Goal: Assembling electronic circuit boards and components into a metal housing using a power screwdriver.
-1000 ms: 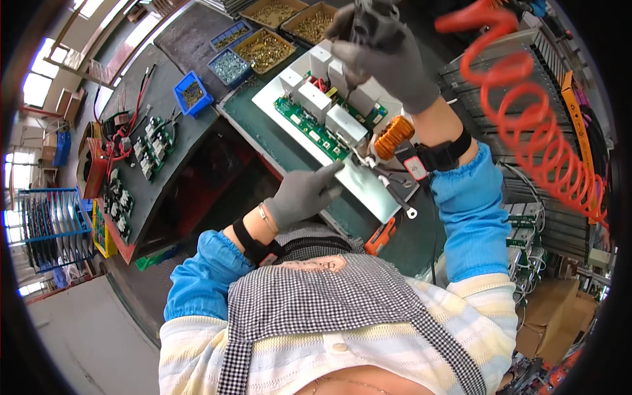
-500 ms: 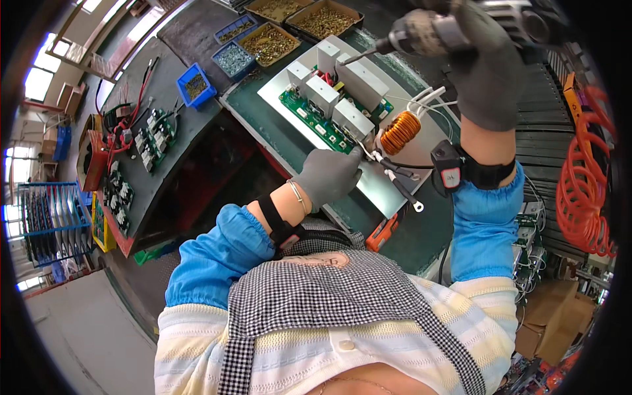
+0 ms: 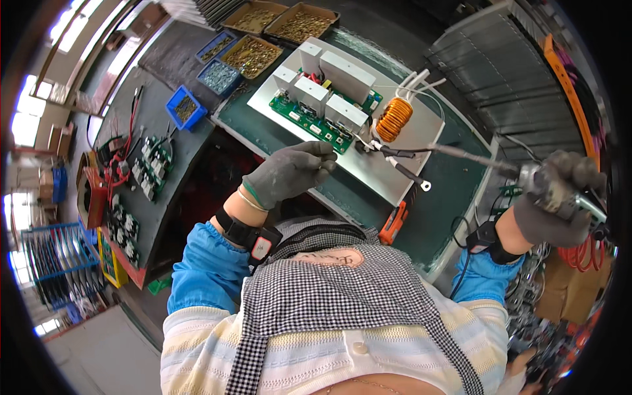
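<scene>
Head view: the board [image 3: 309, 118] sits on the plate [image 3: 378, 178], 1 cable lug [image 3: 426, 186] apparently unfastened. Right grip [image 3: 556, 210] holds a driver [image 3: 528, 178]; left grip [image 3: 288, 174] (fingers curled), cannot tell.

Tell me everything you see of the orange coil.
The coil is a stubby bundle of glossy orange wire, its turns packed side by side. It sits on the metal plate, right of the green board. White leads show at its upper end; black cables lie near its lower end. Neither left hand nor right hand touches it. Its fixing is hidden.
</scene>
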Available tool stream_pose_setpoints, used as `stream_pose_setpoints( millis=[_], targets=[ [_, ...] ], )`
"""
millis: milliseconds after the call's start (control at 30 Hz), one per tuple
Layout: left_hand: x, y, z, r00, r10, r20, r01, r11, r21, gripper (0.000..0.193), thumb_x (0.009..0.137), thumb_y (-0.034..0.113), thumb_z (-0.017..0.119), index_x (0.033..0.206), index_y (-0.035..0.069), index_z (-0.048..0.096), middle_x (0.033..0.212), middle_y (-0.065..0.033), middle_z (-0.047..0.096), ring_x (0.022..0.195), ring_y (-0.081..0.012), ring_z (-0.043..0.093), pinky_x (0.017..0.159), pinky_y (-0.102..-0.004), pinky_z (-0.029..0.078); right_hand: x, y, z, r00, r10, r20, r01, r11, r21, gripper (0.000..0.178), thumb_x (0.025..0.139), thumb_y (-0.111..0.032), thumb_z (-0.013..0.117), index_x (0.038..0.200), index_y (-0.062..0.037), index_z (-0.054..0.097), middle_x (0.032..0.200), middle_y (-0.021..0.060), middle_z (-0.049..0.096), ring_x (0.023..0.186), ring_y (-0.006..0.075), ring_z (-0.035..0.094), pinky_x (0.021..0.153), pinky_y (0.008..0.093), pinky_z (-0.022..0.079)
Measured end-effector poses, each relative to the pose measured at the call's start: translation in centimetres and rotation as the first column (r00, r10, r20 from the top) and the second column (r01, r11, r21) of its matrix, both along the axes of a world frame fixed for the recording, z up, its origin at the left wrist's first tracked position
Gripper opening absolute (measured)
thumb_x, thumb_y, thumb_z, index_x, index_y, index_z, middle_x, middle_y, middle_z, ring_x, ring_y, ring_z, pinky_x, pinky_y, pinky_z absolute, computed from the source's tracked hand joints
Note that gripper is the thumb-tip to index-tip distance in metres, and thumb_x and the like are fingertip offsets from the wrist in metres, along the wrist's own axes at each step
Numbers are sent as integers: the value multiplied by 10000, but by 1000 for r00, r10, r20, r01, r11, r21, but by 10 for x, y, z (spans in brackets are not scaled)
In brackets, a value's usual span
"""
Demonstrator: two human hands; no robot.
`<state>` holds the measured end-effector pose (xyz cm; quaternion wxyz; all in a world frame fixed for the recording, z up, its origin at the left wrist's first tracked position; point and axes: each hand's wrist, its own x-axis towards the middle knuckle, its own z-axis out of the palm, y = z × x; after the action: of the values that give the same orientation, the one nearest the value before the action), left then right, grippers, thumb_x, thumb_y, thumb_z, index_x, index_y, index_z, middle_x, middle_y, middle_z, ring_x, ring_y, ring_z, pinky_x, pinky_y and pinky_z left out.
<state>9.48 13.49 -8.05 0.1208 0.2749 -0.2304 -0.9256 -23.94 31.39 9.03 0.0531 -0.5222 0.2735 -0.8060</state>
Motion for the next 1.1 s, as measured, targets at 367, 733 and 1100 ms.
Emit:
stream_pose_setpoints(
  millis=[367, 733, 1100],
  targets=[
    [-64, 11, 17, 766, 165, 621, 642, -242, -728, 512, 858, 289, 669, 1313, 73, 576, 810, -151, 697, 787, -367, 680, 714, -452, 536, 91, 75, 6, 973, -127, 195, 150, 983, -107, 427, 736, -165, 691, 1128, -96, 537, 965, 0, 474, 830, 131, 483, 789, 332, 422],
    [-64, -63, 45, 757, -527, 386, 528, 146, -836, 333, 881, 216, 696, 1133, -1, 686, 982, -78, 691, 914, -139, 622, 848, -275, 495, 104, 129, 23, 939, -22, 343, 136, 941, -310, 373, 682, -116, 671, 988, -82, 460, 872, 7, 473, 780, 112, 510, 777, 270, 430],
    [-70, -53, 35, 875, -479, -70, 424, 828, -366, 459, 1020, 297, 535, 1375, 15, 462, 667, 71, 360, 519, -36, 290, 453, -193, 236, 62, 97, -4, 925, 12, 380, 108, 950, -292, 391, 706, -140, 698, 1036, -87, 493, 877, 4, 500, 802, 125, 528, 820, 315, 455]
  ],
)
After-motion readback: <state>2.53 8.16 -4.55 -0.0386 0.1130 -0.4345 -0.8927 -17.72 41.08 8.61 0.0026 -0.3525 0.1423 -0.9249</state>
